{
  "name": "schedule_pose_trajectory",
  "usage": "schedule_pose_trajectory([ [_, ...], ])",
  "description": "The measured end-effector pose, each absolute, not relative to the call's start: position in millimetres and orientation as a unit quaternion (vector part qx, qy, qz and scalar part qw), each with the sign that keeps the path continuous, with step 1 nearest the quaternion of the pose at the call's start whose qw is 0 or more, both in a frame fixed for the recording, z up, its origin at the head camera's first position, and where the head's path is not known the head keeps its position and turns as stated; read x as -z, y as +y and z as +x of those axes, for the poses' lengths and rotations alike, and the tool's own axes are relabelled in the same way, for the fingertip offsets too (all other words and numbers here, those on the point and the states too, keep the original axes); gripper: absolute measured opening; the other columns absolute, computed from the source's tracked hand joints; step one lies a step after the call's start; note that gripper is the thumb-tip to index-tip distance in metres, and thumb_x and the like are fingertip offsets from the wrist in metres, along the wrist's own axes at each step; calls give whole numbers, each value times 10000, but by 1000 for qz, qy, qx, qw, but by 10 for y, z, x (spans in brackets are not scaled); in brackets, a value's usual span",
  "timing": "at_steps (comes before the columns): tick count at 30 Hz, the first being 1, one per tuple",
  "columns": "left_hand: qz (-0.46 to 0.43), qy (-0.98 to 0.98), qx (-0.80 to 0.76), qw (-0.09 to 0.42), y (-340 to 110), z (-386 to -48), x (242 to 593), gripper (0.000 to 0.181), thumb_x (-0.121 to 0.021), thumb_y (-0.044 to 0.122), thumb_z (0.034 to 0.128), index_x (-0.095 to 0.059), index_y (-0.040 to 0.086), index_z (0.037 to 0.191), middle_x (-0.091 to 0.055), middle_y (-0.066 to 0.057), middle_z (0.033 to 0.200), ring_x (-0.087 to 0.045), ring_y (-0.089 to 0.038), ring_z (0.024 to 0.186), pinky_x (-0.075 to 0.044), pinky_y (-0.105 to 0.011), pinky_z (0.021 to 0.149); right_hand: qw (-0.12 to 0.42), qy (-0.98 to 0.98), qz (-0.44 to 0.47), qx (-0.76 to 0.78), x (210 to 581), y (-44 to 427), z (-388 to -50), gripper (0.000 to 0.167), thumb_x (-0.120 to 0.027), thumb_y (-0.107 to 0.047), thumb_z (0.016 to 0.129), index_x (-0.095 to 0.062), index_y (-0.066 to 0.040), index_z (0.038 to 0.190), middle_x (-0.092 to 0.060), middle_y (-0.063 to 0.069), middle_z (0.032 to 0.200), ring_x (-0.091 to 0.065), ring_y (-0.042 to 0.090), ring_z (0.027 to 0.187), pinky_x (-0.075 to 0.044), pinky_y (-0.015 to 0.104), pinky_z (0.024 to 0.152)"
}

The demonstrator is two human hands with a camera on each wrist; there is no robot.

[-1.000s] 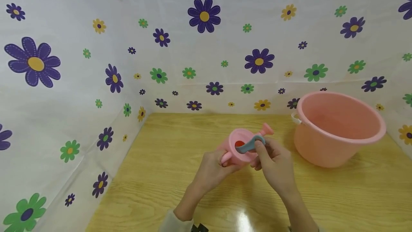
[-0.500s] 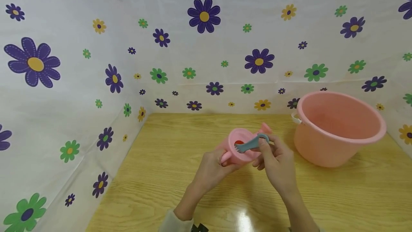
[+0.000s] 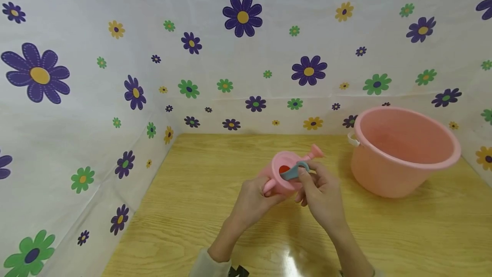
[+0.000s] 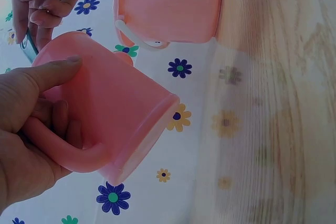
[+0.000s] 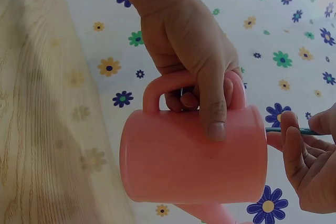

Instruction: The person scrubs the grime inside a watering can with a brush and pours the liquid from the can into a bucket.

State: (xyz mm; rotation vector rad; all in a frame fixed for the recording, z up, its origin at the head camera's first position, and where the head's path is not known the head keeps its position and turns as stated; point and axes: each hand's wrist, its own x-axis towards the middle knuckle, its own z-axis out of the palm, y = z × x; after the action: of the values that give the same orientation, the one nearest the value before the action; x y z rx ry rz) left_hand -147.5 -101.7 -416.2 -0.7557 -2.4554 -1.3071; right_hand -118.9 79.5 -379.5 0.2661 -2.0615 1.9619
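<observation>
In the head view my left hand (image 3: 251,200) grips the handle of a pink toy watering can (image 4: 113,90), its thumb lying along the can's side. The can is held tilted above the table, its open mouth toward me and its spout to the right. My right hand (image 3: 324,200) pinches the looped handle of a blue-grey toy fork (image 3: 291,173) between thumb and fingers. The fork's front end is inside the can's mouth, its tines hidden. Beside it inside shows something red (image 3: 283,169), its kind unclear.
A large pink bucket (image 3: 384,178) with a white handle fitting stands at the right of the wooden table (image 3: 200,174). A white flower-patterned sheet (image 3: 215,63) hangs behind and along the left.
The fork first drew back right, showing its tines, then moved left and deeper into the can with my right hand. My left hand and the can stay nearly still.
</observation>
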Motion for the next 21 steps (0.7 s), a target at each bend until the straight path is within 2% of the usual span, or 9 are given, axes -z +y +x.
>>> schedule_pose_trajectory([
  [3, -262, -842, 452, 130, -1020, -1478, 4161, 228, -838, 133, 807, -637, 94, 907, -502, 68, 702, -432, -30, 600, -384, -165, 538, 140, -715, 87, -680, 3799, 797, -1189, 176, -593, -162, 1010, -644, -50, 1136, -701, 155, 775, -576, 218, 444, -492, 297, 423],
  [6, -260, -844, 452, 126, -1017, -1477, 4161, 254, -839, 129, 804, -586, 105, 790, -468, 79, 674, -414, -25, 589, -364, -160, 526, 141, -715, 75, -680, 3784, 828, -1179, 216, -590, -178, 1013, -629, -42, 1177, -712, 158, 794, -579, 196, 452, -500, 295, 435],
  [9, -258, -846, 450, 127, -1010, -1480, 4171, 281, -849, 132, 791, -572, 110, 751, -473, 84, 668, -416, -22, 590, -364, -161, 524, 150, -706, 73, -688, 3749, 874, -1174, 245, -589, -165, 1012, -620, -10, 1200, -727, 169, 831, -574, 183, 447, -494, 279, 434],
  [15, -264, -842, 453, 127, -996, -1512, 4167, 222, -851, 122, 788, -654, 90, 886, -551, 65, 724, -460, -35, 620, -403, -168, 546, 157, -696, 78, -696, 3696, 935, -1195, 247, -587, -157, 1012, -624, 10, 1189, -730, 156, 816, -567, 204, 437, -486, 274, 425],
  [20, -257, -846, 451, 124, -993, -1503, 4161, 283, -845, 120, 796, -648, 95, 997, -508, 71, 740, -457, -49, 660, -408, -178, 576, 147, -699, 76, -696, 3723, 916, -1200, 224, -594, -159, 1009, -626, -22, 1183, -734, 140, 831, -566, 225, 442, -487, 277, 432],
  [21, -254, -848, 448, 123, -994, -1490, 4171, 260, -846, 119, 794, -637, 87, 945, -485, 68, 720, -444, -48, 651, -398, -178, 569, 143, -699, 74, -696, 3730, 905, -1189, 218, -597, -159, 1007, -627, -25, 1177, -734, 144, 833, -565, 236, 442, -488, 279, 432],
])
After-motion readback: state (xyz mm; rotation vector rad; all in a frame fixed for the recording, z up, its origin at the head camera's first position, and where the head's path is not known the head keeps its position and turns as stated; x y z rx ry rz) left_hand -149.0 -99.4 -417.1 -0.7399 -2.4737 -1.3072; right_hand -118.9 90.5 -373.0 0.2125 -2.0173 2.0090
